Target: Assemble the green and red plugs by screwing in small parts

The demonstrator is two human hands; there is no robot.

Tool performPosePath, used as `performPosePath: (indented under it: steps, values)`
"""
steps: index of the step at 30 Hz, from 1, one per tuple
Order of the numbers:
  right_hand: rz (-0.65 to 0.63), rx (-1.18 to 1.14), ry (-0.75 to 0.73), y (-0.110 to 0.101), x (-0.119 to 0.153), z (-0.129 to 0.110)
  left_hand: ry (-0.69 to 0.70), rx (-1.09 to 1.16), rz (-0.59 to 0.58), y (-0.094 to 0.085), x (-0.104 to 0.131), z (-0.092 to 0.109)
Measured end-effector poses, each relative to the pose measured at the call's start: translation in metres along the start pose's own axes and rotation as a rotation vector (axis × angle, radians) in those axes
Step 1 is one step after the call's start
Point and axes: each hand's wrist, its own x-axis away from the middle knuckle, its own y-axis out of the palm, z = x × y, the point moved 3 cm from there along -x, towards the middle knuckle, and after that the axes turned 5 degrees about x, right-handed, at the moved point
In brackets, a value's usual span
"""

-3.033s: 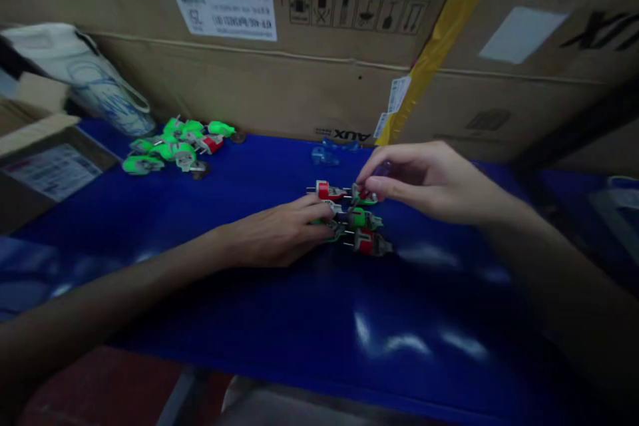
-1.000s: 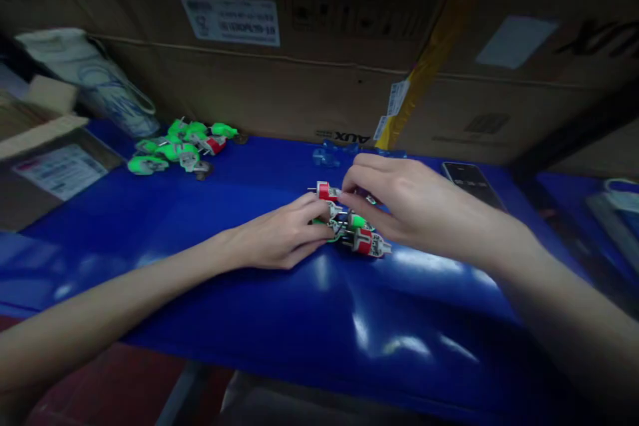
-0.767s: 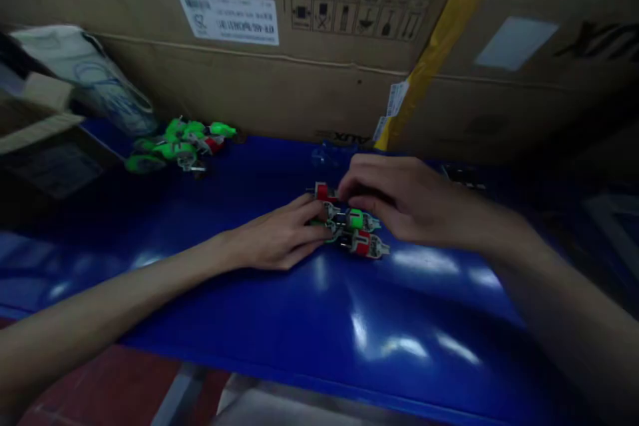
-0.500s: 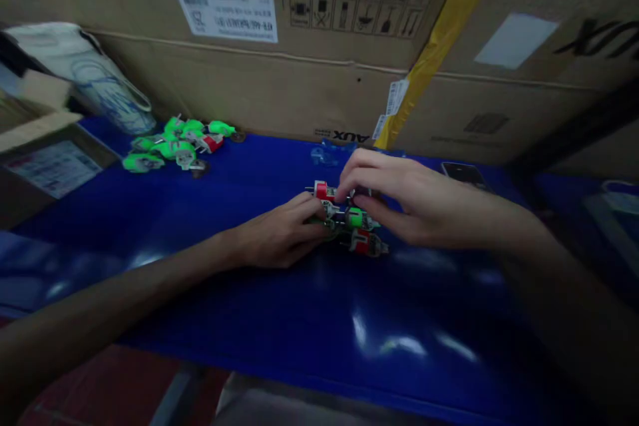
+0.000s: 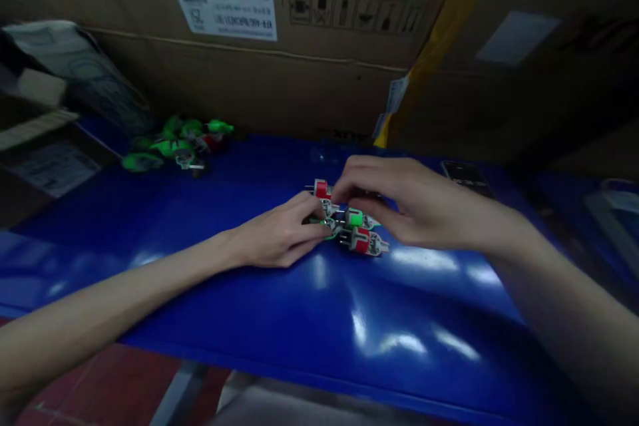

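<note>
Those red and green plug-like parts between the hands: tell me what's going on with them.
Someone is handling a small cluster of red and green parts on a blue table. The left hand has its fingers at the cluster's left side; the right hand bends over its far side, hiding what its fingertips touch. A mostly green pile lies apart, farther left.

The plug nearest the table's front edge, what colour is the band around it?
The band is red, on a pale plug; best seen in the head view.
</note>
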Motion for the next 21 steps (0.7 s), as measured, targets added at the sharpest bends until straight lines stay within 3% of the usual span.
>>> performPosePath:
  steps: [6,13,19,21]
  values:
    - [0.099,0.153,0.212,0.003,-0.001,0.012,-0.007,-0.013,0.010,0.002,0.001,0.000]
    - [0.013,-0.066,0.047,-0.002,0.002,0.023,0.009,0.001,0.025,0.003,0.001,-0.001]
    - [0.085,0.157,0.331,0.003,0.000,0.022,0.020,-0.023,0.029,0.003,0.001,0.000]
    - [0.073,0.153,0.339,0.004,0.001,0.022,0.018,-0.023,0.021,0.003,0.002,0.000]
